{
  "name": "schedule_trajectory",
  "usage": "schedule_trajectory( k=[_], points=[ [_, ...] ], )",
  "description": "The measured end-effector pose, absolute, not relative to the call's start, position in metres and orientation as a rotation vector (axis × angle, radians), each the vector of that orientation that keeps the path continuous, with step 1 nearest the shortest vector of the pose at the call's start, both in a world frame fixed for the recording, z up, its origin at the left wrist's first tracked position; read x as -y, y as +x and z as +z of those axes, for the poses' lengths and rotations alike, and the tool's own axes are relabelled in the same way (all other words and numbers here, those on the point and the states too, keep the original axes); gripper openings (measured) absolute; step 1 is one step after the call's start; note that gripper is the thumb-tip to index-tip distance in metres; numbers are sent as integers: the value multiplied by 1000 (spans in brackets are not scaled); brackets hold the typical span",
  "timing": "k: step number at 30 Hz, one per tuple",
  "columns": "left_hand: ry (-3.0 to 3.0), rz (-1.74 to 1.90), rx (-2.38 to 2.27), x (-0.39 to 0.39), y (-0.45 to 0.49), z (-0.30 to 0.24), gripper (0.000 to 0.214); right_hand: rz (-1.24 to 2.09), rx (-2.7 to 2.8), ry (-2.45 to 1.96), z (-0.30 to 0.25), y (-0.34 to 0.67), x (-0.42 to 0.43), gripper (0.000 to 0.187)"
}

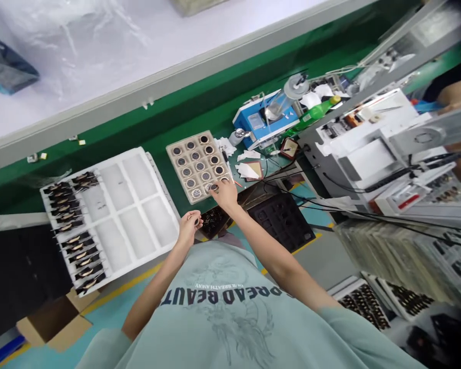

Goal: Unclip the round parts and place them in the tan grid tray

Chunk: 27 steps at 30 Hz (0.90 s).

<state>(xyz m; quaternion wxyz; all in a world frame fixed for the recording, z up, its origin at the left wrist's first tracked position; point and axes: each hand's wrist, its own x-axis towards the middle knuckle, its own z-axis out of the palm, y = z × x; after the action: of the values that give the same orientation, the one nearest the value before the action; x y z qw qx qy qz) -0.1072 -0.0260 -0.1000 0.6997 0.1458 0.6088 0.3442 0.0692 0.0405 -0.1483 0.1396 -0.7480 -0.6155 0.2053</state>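
My left hand (pixel 189 227) is closed at the front edge of the bench, its fingers pinching a small dark round part (pixel 196 222). The part's exact kind is too small to make out. My right hand (pixel 226 196) reaches over the near right corner of a beige compartment tray (pixel 183 180). Its fingertips close on a round part (pixel 214 187) in the nearest row. Similar round dark parts with pale rims sit in the tray's other pockets. Left of it lies a white foam tray (pixel 128 215), with several black-and-gold pieces (pixel 86 256) along its left side.
Behind my right hand stand a blue machine (pixel 257 123), a green bottle (pixel 311 117) and paper scraps (pixel 249 169). A dark tray (pixel 282 220) is below the bench at right. Cables (pixel 315 202) cross there. A shelf edge (pixel 146 82) runs overhead. Another person's arm (pixel 459 97) shows far right.
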Motion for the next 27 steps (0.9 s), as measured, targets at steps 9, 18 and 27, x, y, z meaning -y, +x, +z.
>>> schedule_trajectory(
  k=[9, 18, 27],
  points=[
    [204, 865, -1348, 37, -148, -101, 19, 523, 1840, -2308, -162, 41, -24, 45],
    [147, 895, -1286, 23, -138, -94, 22, 595, 1617, -2291, -163, 40, -29, 34],
    [350, 908, -1186, 6, -119, -82, 41, 880, 1984, -1508, -101, 44, 3, 60]
  ],
)
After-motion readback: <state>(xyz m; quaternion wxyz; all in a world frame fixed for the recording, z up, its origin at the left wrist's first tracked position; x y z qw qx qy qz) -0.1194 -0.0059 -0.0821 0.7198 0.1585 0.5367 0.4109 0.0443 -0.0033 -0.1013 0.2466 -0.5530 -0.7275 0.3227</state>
